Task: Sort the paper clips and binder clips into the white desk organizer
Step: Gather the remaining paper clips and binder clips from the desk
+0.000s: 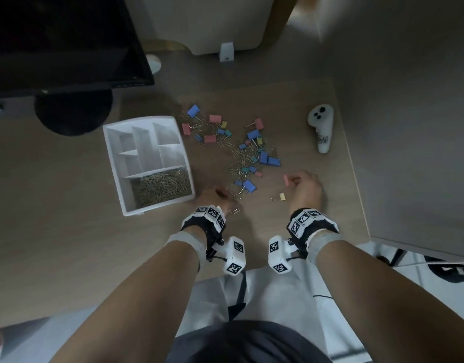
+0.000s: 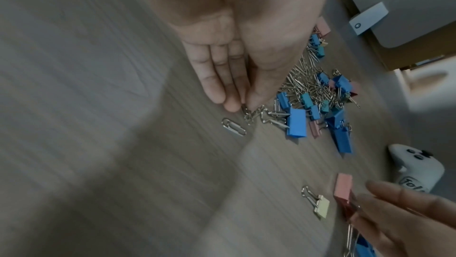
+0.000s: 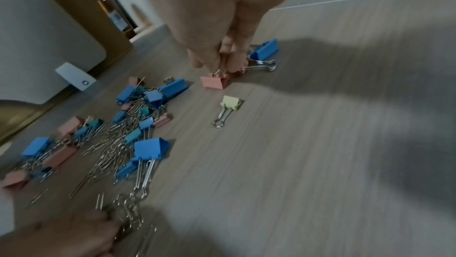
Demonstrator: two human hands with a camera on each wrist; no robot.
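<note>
- Pink binder clip (image 3: 214, 83) hangs pinched by its wire handle in my right hand (image 1: 305, 188); that thin wire could pivot or slip, and the clip would fall among the loose ones.
- My left hand (image 2: 222, 77) presses its fingertips together on a few paper clips (image 2: 249, 114) at the near edge of the pile (image 1: 238, 153); linked clips may drag others along or drop short of the organizer.
- My white desk organizer (image 1: 113, 163) sits left of the pile, its near compartment full of paper clips and the rest bare; a hasty drop could put the binder clip in with them.
- One yellow binder clip (image 1: 282, 196) lies apart near my right wrist, easy to knock away.
</note>
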